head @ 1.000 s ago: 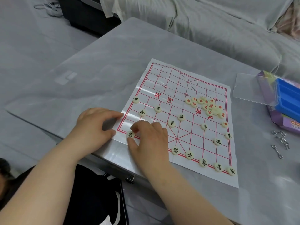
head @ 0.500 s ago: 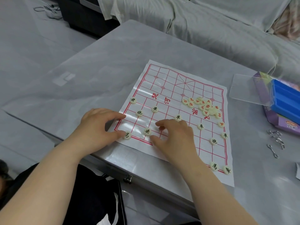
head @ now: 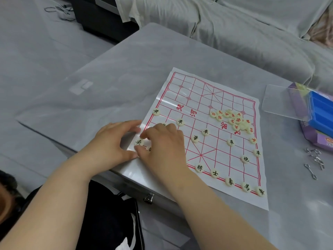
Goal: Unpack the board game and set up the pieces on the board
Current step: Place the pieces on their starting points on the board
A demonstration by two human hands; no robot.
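The paper board point(head: 207, 98), white with a red grid, lies flat on the grey table. Cream discs with black characters stand along its near edge and on several points in the near half. A loose pile of red-lettered discs point(head: 234, 120) sits right of the river. My left hand point(head: 111, 143) presses flat on the board's near-left corner, index finger and thumb spread. My right hand point(head: 162, 141) is curled over that same corner, index finger and thumb on either side of a black-lettered disc point(head: 139, 142). A second disc point(head: 148, 149) shows half hidden beneath it.
A purple box holding a blue tray point(head: 320, 112) lies at the right, a clear lid point(head: 277, 101) leaning on it. Small metal rings point(head: 314, 159) lie near them. The table's edge runs just below the board; a black bag point(head: 108, 213) sits under it.
My right hand went right along the near rows, then came back to the near-left corner, where it now holds a disc. The left hand stayed pressed on the corner.
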